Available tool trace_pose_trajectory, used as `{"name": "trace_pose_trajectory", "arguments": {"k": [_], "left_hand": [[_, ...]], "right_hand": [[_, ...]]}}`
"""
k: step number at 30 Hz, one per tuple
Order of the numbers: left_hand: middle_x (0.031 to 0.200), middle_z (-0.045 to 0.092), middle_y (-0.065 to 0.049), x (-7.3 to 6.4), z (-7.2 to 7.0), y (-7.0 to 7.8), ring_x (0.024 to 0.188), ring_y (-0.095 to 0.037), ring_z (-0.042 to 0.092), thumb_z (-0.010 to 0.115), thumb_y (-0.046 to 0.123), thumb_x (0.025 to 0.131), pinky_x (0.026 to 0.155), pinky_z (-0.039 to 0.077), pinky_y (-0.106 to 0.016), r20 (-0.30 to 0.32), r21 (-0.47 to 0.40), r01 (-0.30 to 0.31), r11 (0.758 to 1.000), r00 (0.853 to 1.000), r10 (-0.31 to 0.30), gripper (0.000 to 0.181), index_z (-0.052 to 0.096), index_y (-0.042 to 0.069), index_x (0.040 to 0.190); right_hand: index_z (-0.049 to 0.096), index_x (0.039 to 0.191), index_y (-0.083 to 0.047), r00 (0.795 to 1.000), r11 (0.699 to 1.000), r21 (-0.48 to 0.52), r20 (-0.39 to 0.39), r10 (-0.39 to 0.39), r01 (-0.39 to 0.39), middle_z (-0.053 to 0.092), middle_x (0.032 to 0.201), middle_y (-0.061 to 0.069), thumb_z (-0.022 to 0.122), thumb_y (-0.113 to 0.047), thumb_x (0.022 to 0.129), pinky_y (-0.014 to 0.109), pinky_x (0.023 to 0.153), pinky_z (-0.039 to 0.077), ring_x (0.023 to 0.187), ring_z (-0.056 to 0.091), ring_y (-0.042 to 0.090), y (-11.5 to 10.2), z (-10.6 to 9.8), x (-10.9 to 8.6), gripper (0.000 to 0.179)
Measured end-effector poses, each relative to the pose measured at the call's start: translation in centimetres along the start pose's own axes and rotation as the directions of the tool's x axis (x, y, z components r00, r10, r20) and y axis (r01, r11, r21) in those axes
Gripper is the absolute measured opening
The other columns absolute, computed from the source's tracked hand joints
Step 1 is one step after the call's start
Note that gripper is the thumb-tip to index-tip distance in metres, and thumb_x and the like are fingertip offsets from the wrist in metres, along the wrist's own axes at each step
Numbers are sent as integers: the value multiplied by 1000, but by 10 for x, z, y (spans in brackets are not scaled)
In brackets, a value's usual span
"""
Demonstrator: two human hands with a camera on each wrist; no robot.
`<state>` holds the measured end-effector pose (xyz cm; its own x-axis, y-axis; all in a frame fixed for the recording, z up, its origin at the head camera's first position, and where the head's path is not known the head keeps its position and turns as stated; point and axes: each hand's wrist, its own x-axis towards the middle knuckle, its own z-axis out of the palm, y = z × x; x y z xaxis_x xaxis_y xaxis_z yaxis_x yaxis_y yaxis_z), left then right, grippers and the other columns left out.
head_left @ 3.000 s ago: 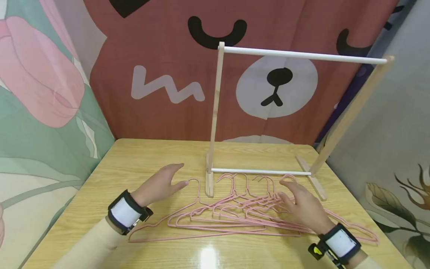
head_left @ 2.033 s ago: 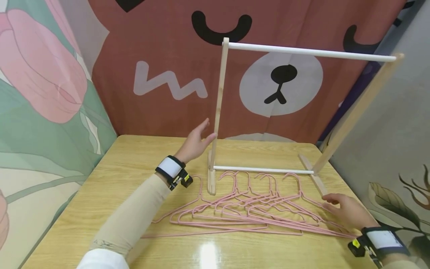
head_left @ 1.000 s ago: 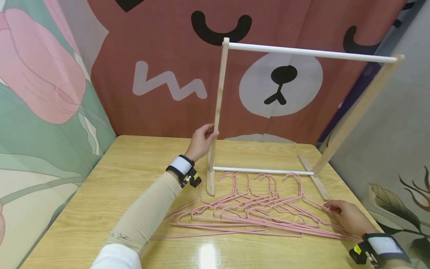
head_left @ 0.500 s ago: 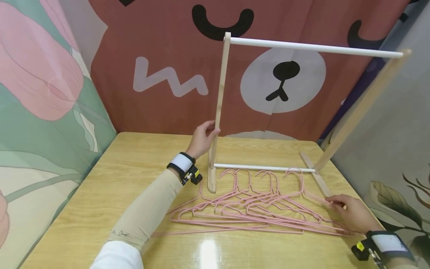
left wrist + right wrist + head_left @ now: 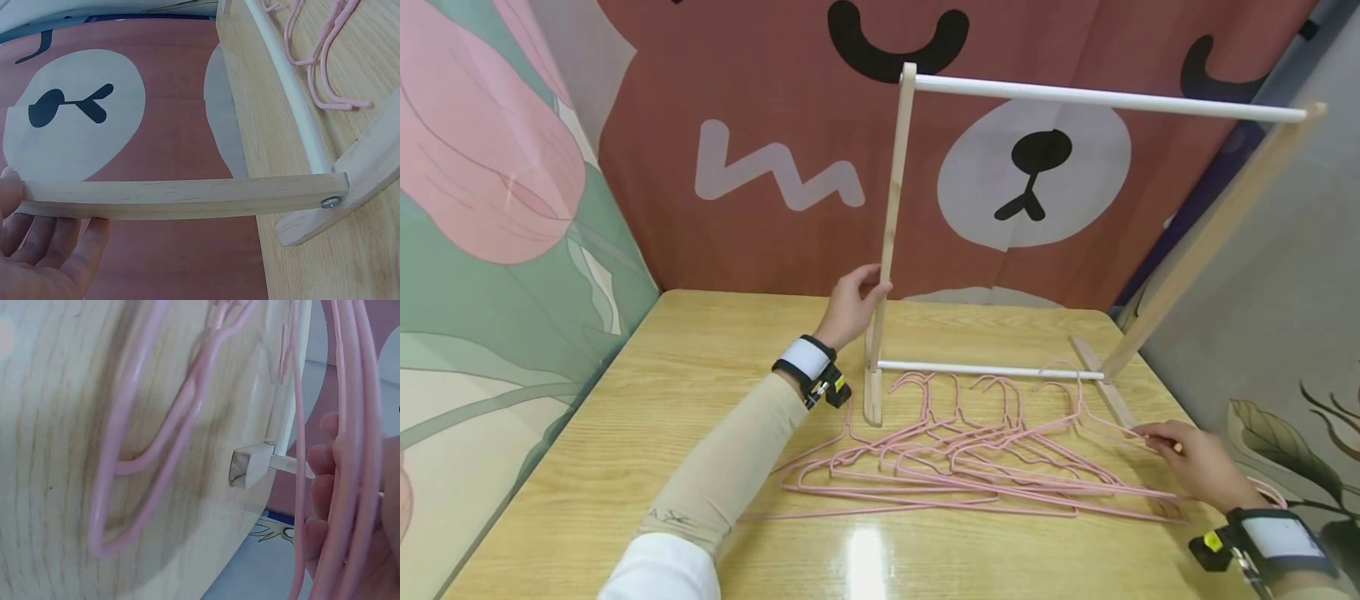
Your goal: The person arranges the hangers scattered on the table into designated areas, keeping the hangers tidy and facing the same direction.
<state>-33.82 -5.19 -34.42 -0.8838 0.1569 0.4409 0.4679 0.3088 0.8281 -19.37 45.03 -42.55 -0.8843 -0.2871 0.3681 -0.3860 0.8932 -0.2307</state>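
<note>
In the head view, my left hand (image 5: 852, 307) pinches the left wooden upright (image 5: 895, 196) of a small clothes rack, thumb in front and fingers behind. The left wrist view has those fingers (image 5: 90, 250) along the underside of the upright. My right hand (image 5: 1198, 462) grips a pink hanger by its shoulder, its hook (image 5: 1080, 392) raised near the rack's lower bar. In the right wrist view, pink hanger wires (image 5: 353, 456) pass across the curled right fingers. Several more pink hangers (image 5: 940, 502) lie overlapped on the table in front of the rack.
The rack's white top bar (image 5: 1112, 101) and lower bar (image 5: 992, 370) carry nothing. Its right upright (image 5: 1217, 233) stands on a wooden foot (image 5: 1116, 404) near the table's right edge. Printed curtains (image 5: 760, 242) hang behind the wooden table (image 5: 647, 433).
My left hand has reached up and right and taken hold of the rack's left upright. My right hand has moved right, gripped a hanger's shoulder and raised it slightly off the pile.
</note>
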Motion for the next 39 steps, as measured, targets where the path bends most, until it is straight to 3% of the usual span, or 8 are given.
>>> {"name": "trace_pose_trajectory", "arguments": {"k": [9,13,19,25,30,33,37,39], "left_hand": [[122,66,-20,2,0,-3,113,-31,65,60,12,104,97,55,-40,0,-3,-1,1000,1000,1,37,58,-4,137],[123,66,-19,2,0,-3,113,-29,65,60,13,104,97,55,-38,1,0,5,1000,1000,-5,37,58,-3,138],[123,66,-20,1,0,-1,114,-31,65,60,12,104,97,55,-40,0,-7,5,1000,1000,-5,37,58,-3,138],[123,66,-20,1,0,1,114,-31,64,59,12,104,98,55,-40,3,-16,7,1000,1000,-7,37,57,-4,138],[124,66,-20,0,0,0,114,-32,64,59,12,104,97,55,-40,9,-18,11,1000,1000,-10,38,57,-4,139],[123,66,-20,0,-1,0,114,-31,65,59,12,104,97,55,-39,7,-17,10,1000,1000,-10,37,57,-4,139],[123,66,-20,0,0,0,113,-30,65,59,12,104,97,55,-38,-1,-14,3,1000,1000,-3,37,58,-4,138],[122,66,-20,0,0,0,113,-30,65,60,12,104,97,55,-38,-3,-13,4,1000,1000,-4,37,58,-4,137]], "right_hand": [[73,107,4,998,999,24,52,45,-47,73,91,19,67,13,90,23,46,32,58,39,-1,-5,-12,0,21],[71,114,3,993,997,18,97,68,-70,71,87,12,64,12,93,23,45,31,57,38,-1,-7,-19,1,23],[72,113,2,998,1000,-15,53,26,-25,62,79,-1,64,16,90,22,43,28,52,27,0,-9,-25,2,28],[70,116,3,994,998,20,89,58,-60,58,78,-9,61,11,96,23,42,32,54,39,0,-10,-33,2,24],[68,118,3,992,998,65,128,-13,4,58,80,-16,58,7,99,23,41,36,56,50,0,-11,-41,2,22],[68,120,1,986,999,48,162,-32,25,58,81,-15,57,3,101,22,43,36,55,49,-1,-14,-47,2,22],[68,123,-1,981,1000,5,192,11,-12,59,83,-11,55,-2,104,23,43,35,52,44,-1,-22,-56,1,23],[69,121,-1,985,1000,-12,169,20,-19,59,82,-11,57,1,102,23,41,34,49,40,0,-26,-60,0,22]]}}
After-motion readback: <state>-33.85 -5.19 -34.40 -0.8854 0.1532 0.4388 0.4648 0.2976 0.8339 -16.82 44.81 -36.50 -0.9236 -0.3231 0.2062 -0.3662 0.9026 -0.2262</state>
